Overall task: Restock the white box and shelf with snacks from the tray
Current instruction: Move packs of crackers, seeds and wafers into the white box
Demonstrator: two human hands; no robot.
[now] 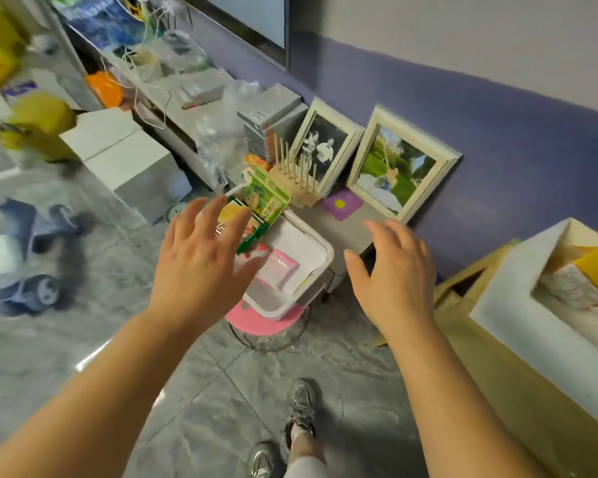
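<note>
A white tray [320, 257] rests on a pink stool [256, 322] beside a low grey shelf [346, 232]. In it lie green snack packets [266, 198] and a pink packet [277, 269]. My left hand [201, 257] hovers with fingers spread over the tray's left side, covering part of the snacks. My right hand [394, 270] is open to the right of the tray, in front of the shelf edge. Neither hand holds anything. A white box [518, 305] with yellow and pale packs inside stands at the right.
Two framed photos [401, 163] lean on the purple wall, with a wooden peg rack [292, 174] and a purple coaster [342, 203] on the shelf. White cartons [125, 157] and a toy scooter [18, 257] sit on the grey tile floor at left. My shoes [301, 405] are below.
</note>
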